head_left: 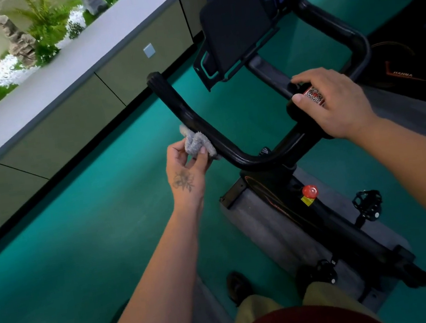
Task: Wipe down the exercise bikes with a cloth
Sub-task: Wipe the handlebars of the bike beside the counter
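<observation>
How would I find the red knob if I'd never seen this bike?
Start at the black handlebar the hands are on. Follow the frame down from its middle toward the pedals. The red knob sits on top of the frame, the only round red thing there, with a yellow sticker just beside it.

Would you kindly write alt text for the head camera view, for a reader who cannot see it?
The left hand presses a crumpled grey cloth against the left bar of a black exercise bike's handlebar, while the right hand grips the bike's centre stem. The bike stands on a green floor beside a low cabinet.
</observation>
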`<state>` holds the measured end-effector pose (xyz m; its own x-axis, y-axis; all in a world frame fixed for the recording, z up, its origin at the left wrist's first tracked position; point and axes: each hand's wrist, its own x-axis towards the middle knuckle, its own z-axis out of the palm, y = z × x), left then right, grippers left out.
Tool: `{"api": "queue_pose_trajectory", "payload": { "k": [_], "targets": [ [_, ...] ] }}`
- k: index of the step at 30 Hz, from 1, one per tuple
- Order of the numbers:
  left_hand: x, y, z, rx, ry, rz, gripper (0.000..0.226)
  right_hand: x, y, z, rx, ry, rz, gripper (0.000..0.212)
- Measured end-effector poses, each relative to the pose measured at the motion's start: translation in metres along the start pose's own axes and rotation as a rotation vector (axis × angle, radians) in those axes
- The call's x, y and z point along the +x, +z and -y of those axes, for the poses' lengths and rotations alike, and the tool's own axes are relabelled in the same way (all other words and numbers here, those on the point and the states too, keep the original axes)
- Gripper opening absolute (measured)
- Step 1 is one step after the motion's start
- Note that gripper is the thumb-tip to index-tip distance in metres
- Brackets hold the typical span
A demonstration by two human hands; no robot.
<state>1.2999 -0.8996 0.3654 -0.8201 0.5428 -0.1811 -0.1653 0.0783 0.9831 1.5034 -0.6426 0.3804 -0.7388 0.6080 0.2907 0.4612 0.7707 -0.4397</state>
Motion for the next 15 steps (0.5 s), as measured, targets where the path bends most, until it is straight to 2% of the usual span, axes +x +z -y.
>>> {"api": "queue_pose_trajectory", "payload": {
  "k": [4, 11, 15],
  "targets": [
    [-0.025, 0.004, 0.015, -0.003, 0.016, 0.031, 0.022, 0.000, 0.000, 0.000, -0.001, -0.005, -0.005, 0.050],
    [-0.019, 0.006, 0.003, -0.002, 0.037, -0.014, 0.030, 0.000, -0.001, -0.001, 0.009, 0.002, -0.015, 0.050],
    [-0.030, 0.011, 0.009, -0.008, 0.021, -0.021, 0.026, -0.001, 0.000, -0.002, 0.014, 0.004, -0.019, 0.050]
  ]
}}
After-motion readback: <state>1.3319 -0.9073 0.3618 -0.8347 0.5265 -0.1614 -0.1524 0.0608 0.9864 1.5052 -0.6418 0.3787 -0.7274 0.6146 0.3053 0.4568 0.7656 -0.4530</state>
